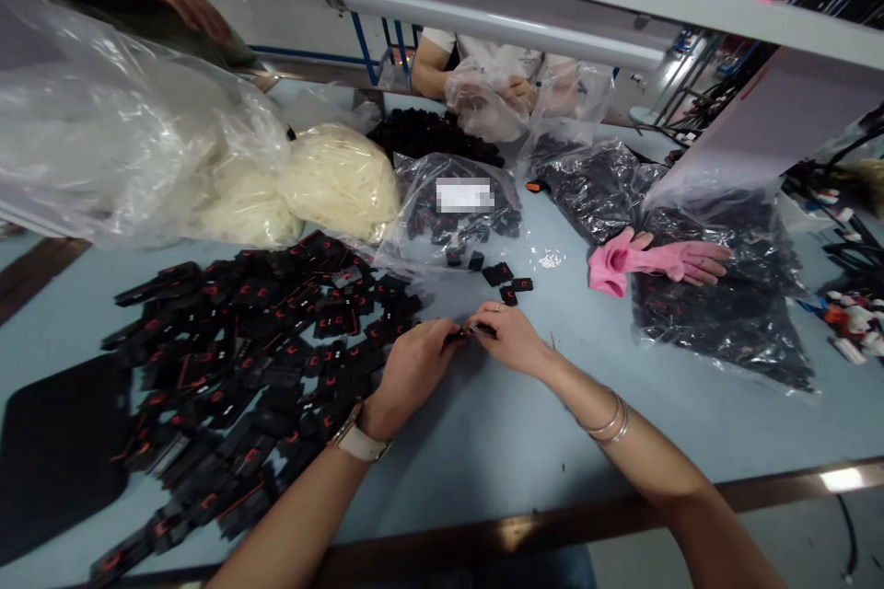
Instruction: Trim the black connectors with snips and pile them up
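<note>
Over the middle of the light blue tabletop (497, 451), my left hand (418, 363) and my right hand (511, 338) meet fingertip to fingertip. Both are closed, pinching a small black plastic part (470, 331) between them; the fingers cover most of it. A wide heap of black plastic parts with red marks (276, 350) spreads to the left of my left hand. Just beyond my fingers lie a few loose black parts (507, 281). A scatter of tiny white pieces (550, 258) is a little farther off to the right.
A clear bag of black parts (456, 212) stands ahead, beside bags of cream-coloured pieces (342, 184). Pink gloves (656, 259) rest on dark-filled bags (718, 322) at right. A black tray (65, 451) lies left. Across the table, a person handles a plastic bag (487, 101). A shelf edge crosses above.
</note>
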The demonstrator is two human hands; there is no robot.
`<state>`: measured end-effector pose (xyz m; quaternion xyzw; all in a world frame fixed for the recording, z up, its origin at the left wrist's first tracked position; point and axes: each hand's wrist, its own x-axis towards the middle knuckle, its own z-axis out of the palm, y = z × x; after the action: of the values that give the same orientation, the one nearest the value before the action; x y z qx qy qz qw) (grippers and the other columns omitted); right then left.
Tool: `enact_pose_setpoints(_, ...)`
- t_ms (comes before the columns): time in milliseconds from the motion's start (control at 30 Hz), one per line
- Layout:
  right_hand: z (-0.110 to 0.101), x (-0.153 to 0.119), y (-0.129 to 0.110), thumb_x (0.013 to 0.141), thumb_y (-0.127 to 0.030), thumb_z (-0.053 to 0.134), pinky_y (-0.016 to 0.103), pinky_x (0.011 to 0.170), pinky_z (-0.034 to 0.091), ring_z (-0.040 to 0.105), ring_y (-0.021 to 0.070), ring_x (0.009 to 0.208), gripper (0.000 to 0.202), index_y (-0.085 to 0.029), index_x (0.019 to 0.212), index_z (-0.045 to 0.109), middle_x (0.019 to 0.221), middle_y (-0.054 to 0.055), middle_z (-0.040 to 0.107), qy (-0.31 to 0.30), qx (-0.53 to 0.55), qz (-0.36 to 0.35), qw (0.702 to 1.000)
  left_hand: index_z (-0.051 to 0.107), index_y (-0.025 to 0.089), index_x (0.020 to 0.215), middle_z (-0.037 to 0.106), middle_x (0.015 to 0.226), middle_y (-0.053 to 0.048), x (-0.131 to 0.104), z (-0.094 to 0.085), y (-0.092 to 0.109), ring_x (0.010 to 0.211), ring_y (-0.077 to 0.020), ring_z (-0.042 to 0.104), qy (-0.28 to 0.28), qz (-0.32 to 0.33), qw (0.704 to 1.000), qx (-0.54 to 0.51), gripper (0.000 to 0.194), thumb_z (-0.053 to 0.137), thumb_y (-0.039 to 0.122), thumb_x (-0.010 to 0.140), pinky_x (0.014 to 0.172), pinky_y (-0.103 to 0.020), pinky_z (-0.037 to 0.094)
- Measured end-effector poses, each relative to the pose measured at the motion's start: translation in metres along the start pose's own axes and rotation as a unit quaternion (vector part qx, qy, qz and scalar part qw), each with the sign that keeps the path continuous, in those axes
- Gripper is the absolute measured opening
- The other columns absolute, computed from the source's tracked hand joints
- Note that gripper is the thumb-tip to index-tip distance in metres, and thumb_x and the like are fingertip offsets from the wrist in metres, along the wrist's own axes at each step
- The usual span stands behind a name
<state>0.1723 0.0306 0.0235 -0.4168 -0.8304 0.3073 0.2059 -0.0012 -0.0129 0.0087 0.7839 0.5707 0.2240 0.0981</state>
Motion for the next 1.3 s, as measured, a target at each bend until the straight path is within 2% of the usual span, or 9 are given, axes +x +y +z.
enact_pose_setpoints(300, 0.01, -0.005, 0.001, 0.081, -0.015, 0.06, 0.025, 0.07, 0.044, 0.061, 0.015, 0.078, 0.012, -0.018, 0.089, 0.069, 0.086, 0.005, 0.067, 0.058, -0.045, 0.033, 0.997, 0.063, 0.019, 0.079, 0.07, 0.078, -0.002, 0.002, -0.002, 0.001, 0.072, -0.0163, 0.066, -0.016, -0.024, 1.0, 0.006, 0.003, 0.062, 0.017, 0.082, 0.063, -0.023, 0.047)
enact_pose_setpoints(400, 0.009, -0.008, 0.007, 0.082, -0.012, 0.057, 0.024, 0.073, 0.045, 0.062, 0.0142, 0.082, 0.02, -0.02, 0.095, 0.069, 0.092, 0.005, 0.068, 0.039, -0.046, -0.02, 0.998, 0.063, 0.019, 0.08, 0.07, 0.077, -0.002, 0.002, -0.002, 0.001, 0.071, -0.0163, 0.066, -0.014, -0.034, 0.999, 0.001, 0.005, 0.06, 0.02, 0.083, 0.062, -0.023, 0.047)
enact_pose_setpoints(533, 0.007, -0.012, 0.007, 0.082, -0.015, 0.057, 0.025, 0.067, 0.043, 0.063, 0.0156, 0.081, 0.025, -0.023, 0.103, 0.068, 0.098, 0.005, 0.07, 0.001, -0.13, -0.067, 0.989, 0.063, 0.018, 0.078, 0.071, 0.078, -0.003, 0.002, -0.001, 0.0, 0.07, -0.0162, 0.066, -0.01, -0.03, 0.999, 0.002, 0.008, 0.058, 0.021, 0.084, 0.061, -0.023, 0.046)
enact_pose_setpoints(800, 0.007, -0.013, -0.009, 0.087, -0.02, 0.052, 0.026, 0.06, 0.039, 0.062, 0.0166, 0.073, 0.021, -0.02, 0.101, 0.067, 0.087, 0.006, 0.07, -0.038, -0.196, -0.043, 0.979, 0.063, 0.017, 0.077, 0.07, 0.077, -0.003, 0.001, 0.0, 0.001, 0.069, -0.0161, 0.065, -0.014, -0.039, 0.999, -0.001, 0.011, 0.055, 0.015, 0.084, 0.062, -0.023, 0.045)
enact_pose_setpoints(933, 0.003, -0.01, -0.005, 0.085, -0.019, 0.054, 0.026, 0.067, 0.042, 0.061, 0.0157, 0.077, 0.02, -0.021, 0.099, 0.068, 0.086, 0.005, 0.069, -0.03, -0.1, -0.04, 0.994, 0.065, 0.017, 0.078, 0.071, 0.078, -0.004, 0.002, -0.004, 0.002, 0.071, -0.018, 0.066, -0.029, -0.051, 0.998, 0.002, 0.01, 0.056, 0.015, 0.083, 0.063, -0.025, 0.047)
enact_pose_setpoints(1033, 0.001, -0.007, -0.002, 0.09, -0.026, 0.047, 0.025, 0.068, 0.044, 0.059, 0.0136, 0.074, 0.021, -0.021, 0.094, 0.067, 0.082, 0.004, 0.067, 0.065, 0.055, -0.004, 0.996, 0.066, 0.018, 0.083, 0.072, 0.081, -0.003, 0.002, -0.005, 0.002, 0.074, -0.0191, 0.068, -0.035, -0.052, 0.998, -0.007, 0.005, 0.061, 0.018, 0.081, 0.065, -0.026, 0.048)
enact_pose_setpoints(1100, 0.002, -0.007, -0.002, 0.094, -0.036, 0.037, 0.025, 0.068, 0.045, 0.058, 0.0131, 0.073, 0.034, -0.019, 0.092, 0.066, 0.083, 0.005, 0.065, 0.173, 0.156, 0.03, 0.972, 0.066, 0.018, 0.085, 0.073, 0.084, -0.003, 0.003, -0.005, 0.002, 0.076, -0.0195, 0.068, -0.036, -0.05, 0.998, -0.01, 0.006, 0.062, 0.019, 0.08, 0.067, -0.026, 0.049)
enact_pose_setpoints(1167, 0.005, -0.008, -0.003, 0.095, -0.046, 0.029, 0.026, 0.066, 0.046, 0.057, 0.0133, 0.073, 0.046, -0.018, 0.087, 0.065, 0.082, 0.005, 0.062, 0.238, 0.218, 0.053, 0.945, 0.066, 0.019, 0.086, 0.073, 0.085, -0.003, 0.003, -0.005, 0.002, 0.077, -0.0194, 0.068, -0.037, -0.052, 0.998, -0.01, 0.007, 0.062, 0.02, 0.08, 0.067, -0.026, 0.05)
enact_pose_setpoints(1300, 0.014, -0.01, -0.008, 0.091, -0.058, 0.023, 0.023, 0.049, 0.04, 0.049, 0.0113, 0.054, 0.058, -0.018, 0.071, 0.061, 0.06, 0.001, 0.052, 0.222, 0.29, 0.098, 0.926, 0.067, 0.02, 0.084, 0.073, 0.083, -0.003, 0.003, -0.005, 0.002, 0.076, -0.0195, 0.069, -0.038, -0.064, 0.997, -0.008, 0.007, 0.061, 0.02, 0.081, 0.067, -0.026, 0.051)
